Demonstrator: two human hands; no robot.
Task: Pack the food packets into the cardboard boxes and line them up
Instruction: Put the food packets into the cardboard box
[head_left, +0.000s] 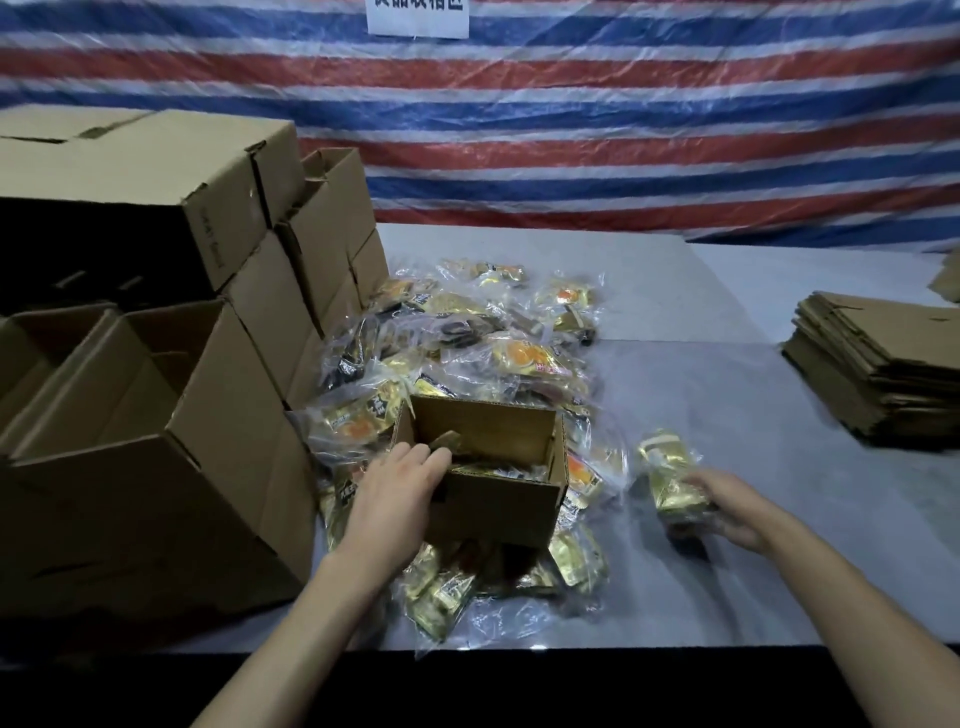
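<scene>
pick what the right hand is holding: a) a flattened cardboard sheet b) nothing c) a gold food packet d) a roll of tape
c: the right hand grips a gold food packet, just right of the small open box.
</scene>
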